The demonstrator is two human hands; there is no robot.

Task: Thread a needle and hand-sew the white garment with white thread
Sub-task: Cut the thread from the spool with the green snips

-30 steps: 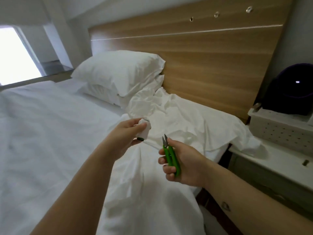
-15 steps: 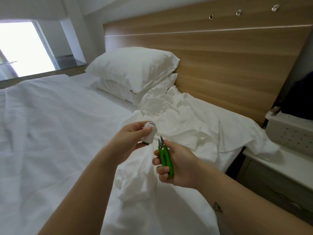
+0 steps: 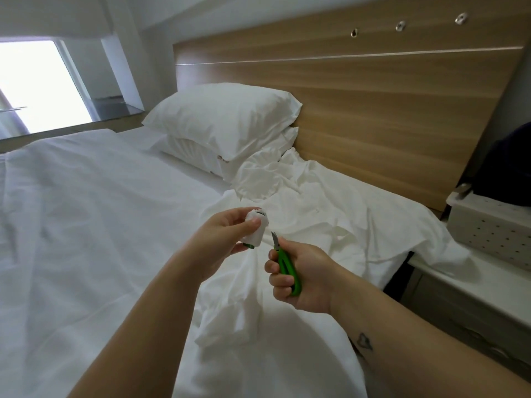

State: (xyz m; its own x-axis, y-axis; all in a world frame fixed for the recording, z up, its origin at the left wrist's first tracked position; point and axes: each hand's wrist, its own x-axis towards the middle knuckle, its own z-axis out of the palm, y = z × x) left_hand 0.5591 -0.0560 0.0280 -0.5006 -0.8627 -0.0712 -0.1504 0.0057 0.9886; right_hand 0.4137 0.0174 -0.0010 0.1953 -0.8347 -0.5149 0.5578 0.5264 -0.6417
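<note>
White thread spool (image 3: 255, 231) sat pinched in the left hand (image 3: 221, 238), mid-frame; the right hand (image 3: 306, 278) gripped green snips (image 3: 287, 267) just beside it. The white garment (image 3: 330, 225) lay crumpled on the bed (image 3: 86, 225) behind. I'd draw a long tail, then snip cleanly.

wooden headboard (image 3: 373, 110), white bed (image 3: 86, 225), bright window (image 3: 37, 84)

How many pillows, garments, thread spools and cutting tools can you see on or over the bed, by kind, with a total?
Pillows: 2, stacked
White garment: 1, crumpled on the bed
Spool of white thread: 1, held in the left hand
Green thread snips: 1, gripped in the right hand
Total: 5
</note>
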